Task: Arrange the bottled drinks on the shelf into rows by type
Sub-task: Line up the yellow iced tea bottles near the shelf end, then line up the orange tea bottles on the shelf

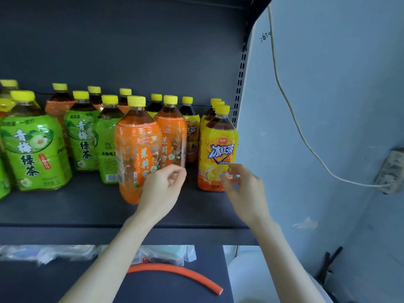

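Head view: your left hand (162, 184) is raised in front of the shelf (87, 206), fingers loosely curled, gripping nothing; it sits just beside the lower right of the front orange-label bottle (136, 154), and contact cannot be confirmed. Your right hand (242, 186) is half open, fingers spread, its fingertips (229, 171) at the lower label of the front yellow-label bottle (218, 154); it has not closed on the bottle. All bottles stand upright with yellow caps. Yellow-label bottles form a line running back at the right end of the shelf. A second orange-label bottle (171, 136) stands just behind the front one, with more orange labels farther back at left. Green-label bottles (32, 149) occupy the left part, in front of those. On the lower shelf (65, 281) lie an orange hose (181, 273) and clear plastic wrapping (54, 252). A white cable (290, 110) hangs down the wall at right.
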`<state>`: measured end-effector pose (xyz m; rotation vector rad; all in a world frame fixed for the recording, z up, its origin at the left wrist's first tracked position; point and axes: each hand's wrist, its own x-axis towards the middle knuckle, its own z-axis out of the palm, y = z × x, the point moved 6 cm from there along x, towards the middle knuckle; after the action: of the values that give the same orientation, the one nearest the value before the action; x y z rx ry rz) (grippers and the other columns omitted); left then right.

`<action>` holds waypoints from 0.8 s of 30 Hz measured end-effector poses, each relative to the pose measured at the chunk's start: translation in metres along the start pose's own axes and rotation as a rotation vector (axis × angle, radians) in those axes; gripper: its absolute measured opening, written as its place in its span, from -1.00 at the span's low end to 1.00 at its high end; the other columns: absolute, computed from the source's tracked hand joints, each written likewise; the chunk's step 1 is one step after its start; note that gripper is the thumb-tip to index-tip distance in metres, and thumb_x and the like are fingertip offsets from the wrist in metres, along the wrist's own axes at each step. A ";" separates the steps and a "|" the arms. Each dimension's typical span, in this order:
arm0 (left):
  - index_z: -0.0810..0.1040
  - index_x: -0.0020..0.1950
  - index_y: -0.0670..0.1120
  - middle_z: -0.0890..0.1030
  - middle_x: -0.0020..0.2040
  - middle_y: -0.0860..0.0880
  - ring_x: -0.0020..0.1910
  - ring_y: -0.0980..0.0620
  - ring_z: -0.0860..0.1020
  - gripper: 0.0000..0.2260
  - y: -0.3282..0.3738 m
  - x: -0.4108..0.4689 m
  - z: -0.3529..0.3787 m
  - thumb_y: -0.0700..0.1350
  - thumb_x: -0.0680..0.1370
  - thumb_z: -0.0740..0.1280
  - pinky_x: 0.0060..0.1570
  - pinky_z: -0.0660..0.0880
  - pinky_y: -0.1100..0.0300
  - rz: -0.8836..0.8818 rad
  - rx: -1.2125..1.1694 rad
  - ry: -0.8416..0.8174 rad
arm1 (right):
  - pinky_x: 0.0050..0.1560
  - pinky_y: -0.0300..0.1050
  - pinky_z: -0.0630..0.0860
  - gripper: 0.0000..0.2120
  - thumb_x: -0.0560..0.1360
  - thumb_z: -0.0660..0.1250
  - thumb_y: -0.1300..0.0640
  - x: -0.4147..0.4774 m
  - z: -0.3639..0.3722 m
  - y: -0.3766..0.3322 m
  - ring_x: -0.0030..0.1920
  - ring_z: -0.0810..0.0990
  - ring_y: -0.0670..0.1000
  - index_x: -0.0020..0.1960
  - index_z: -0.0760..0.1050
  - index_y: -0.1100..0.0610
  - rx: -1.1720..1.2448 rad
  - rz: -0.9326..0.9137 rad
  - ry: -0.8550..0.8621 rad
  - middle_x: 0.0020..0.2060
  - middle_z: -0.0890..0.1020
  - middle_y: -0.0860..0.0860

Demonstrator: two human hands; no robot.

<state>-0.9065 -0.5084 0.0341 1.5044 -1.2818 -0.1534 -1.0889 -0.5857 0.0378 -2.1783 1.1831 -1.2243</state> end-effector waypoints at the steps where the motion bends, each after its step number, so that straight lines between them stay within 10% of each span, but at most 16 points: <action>1: 0.61 -0.06 -0.01 0.67 -0.20 0.03 -0.18 0.08 0.63 -0.92 -0.001 -0.009 -0.015 -0.11 0.54 0.31 -0.11 0.55 0.17 0.025 0.007 0.098 | 0.06 0.05 0.55 -0.74 0.54 0.33 0.11 -0.004 0.003 -0.007 -0.03 0.62 0.04 0.22 0.53 0.11 0.029 -0.017 0.008 0.10 0.64 0.03; 5: 0.57 -0.05 -0.12 0.61 -0.21 -0.04 -0.26 0.07 0.54 -0.85 -0.001 -0.026 -0.070 -0.08 0.46 0.41 -0.25 0.50 0.20 0.150 0.066 0.443 | -0.03 -0.13 0.55 -0.81 0.54 0.33 0.15 -0.004 0.022 -0.040 -0.16 0.58 -0.07 0.13 0.57 0.14 0.129 -0.083 -0.018 -0.02 0.66 0.00; 9: 0.35 0.23 -0.13 0.40 0.13 -0.05 0.08 0.00 0.45 -0.36 -0.017 -0.003 -0.090 0.06 0.29 0.54 0.01 0.47 0.11 0.055 0.086 0.448 | -0.11 -0.47 0.46 -0.80 0.56 0.32 0.16 0.011 0.047 -0.068 -0.13 0.55 -0.25 0.16 0.55 0.17 0.214 -0.128 -0.014 -0.06 0.62 -0.07; 14: 0.21 0.39 0.04 0.42 0.29 0.02 0.26 0.03 0.42 -0.16 -0.045 0.020 -0.093 0.18 0.23 0.54 0.21 0.44 0.01 -0.077 -0.032 0.256 | 0.22 -0.10 0.52 -0.61 0.57 0.30 0.09 0.033 0.082 -0.083 0.25 0.52 -0.08 0.37 0.38 0.14 0.312 -0.076 0.010 0.22 0.57 -0.03; 18: 0.26 0.34 0.09 0.46 0.25 0.06 0.19 0.09 0.46 -0.20 -0.057 0.018 -0.111 0.18 0.20 0.54 0.04 0.43 0.27 -0.030 -0.134 0.253 | 0.18 -0.31 0.42 -0.41 0.56 0.31 0.05 0.049 0.101 -0.087 0.20 0.45 -0.22 0.50 0.15 0.10 0.437 0.050 0.016 0.21 0.44 -0.19; 24: 0.26 0.30 0.17 0.43 0.27 0.06 0.21 0.11 0.45 -0.19 -0.088 0.018 -0.139 0.31 0.14 0.47 0.05 0.45 0.23 -0.060 -0.218 0.195 | 0.31 0.10 0.48 -0.24 0.47 0.40 -0.07 0.071 0.135 -0.074 0.28 0.52 0.02 0.52 0.10 0.07 0.567 0.257 -0.056 0.33 0.49 0.02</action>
<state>-0.7508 -0.4509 0.0302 1.3362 -1.0312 -0.1751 -0.9219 -0.6108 0.0486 -1.5819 0.9136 -1.1962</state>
